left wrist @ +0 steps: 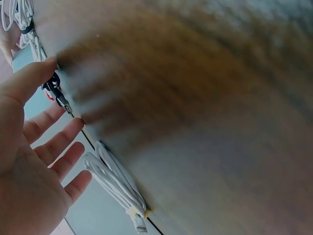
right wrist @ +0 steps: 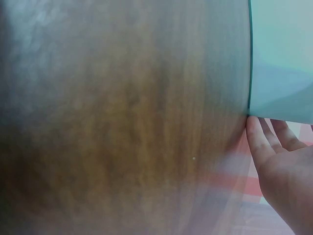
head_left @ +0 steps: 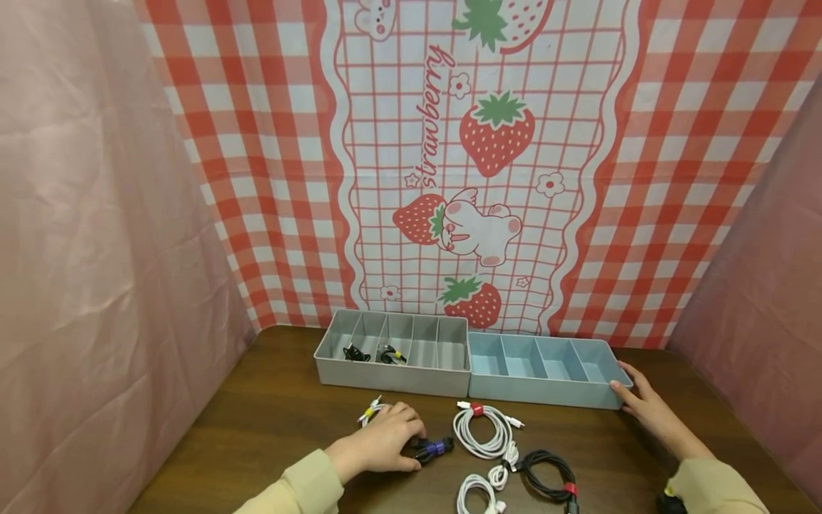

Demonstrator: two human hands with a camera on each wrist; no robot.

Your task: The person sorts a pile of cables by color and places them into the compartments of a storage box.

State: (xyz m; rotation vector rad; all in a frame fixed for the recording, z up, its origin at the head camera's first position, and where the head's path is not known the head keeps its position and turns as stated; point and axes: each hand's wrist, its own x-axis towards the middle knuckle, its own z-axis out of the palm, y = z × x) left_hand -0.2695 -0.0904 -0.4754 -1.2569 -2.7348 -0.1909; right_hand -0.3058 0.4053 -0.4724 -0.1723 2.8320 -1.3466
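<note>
My left hand (head_left: pixel 385 437) reaches over the table beside a black cable (head_left: pixel 432 448) bundled with a purple tie. In the left wrist view its thumb and fingers (left wrist: pixel 58 142) are spread, with the black cable (left wrist: pixel 55 90) showing between thumb and index finger. Just beyond that hand lies a white cable (head_left: pixel 372 412) with a yellow tie, partly hidden by it. My right hand (head_left: pixel 651 407) touches the right end of the blue divided box (head_left: pixel 546 391), thumb at the front corner. Straight fingers (right wrist: pixel 261 139) meet the box's end wall in the right wrist view.
A grey divided box (head_left: pixel 392 376) with two black cables inside abuts the blue box's left end. White cables (head_left: pixel 481 432) and a black cable (head_left: pixel 552 475) with a red tie lie in front. A dark item (head_left: pixel 670 503) sits by the right sleeve. Cloth walls surround the table.
</note>
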